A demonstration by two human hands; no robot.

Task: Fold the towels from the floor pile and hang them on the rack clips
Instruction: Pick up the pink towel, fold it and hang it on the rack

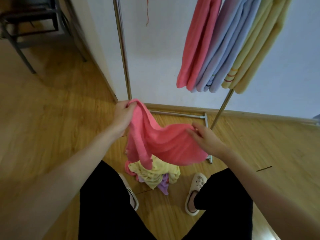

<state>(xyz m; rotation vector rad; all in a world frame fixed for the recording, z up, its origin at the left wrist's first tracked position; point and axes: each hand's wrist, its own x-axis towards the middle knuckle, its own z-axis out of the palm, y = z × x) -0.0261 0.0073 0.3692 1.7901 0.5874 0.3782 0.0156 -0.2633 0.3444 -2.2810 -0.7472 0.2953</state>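
A pink towel [162, 144] hangs in the air in front of me, above the floor pile. My left hand [123, 113] grips its upper left corner, fingers curled round the cloth. My right hand [206, 135] lies on the towel's right edge with straight fingers. The floor pile [155, 174] holds yellow, purple and pink towels between my feet. On the metal rack [123, 49] hang a pink towel [197, 40], a blue towel [223, 49] and a yellow towel [258, 49], side by side at the upper right. The clips are out of sight above the frame.
The rack's base bars [178, 114] lie on the wooden floor against the white wall. A dark chair [31, 23] stands at the far left. My legs in black trousers and pale slippers [195, 194] flank the pile. A red string [147, 11] dangles near the rack post.
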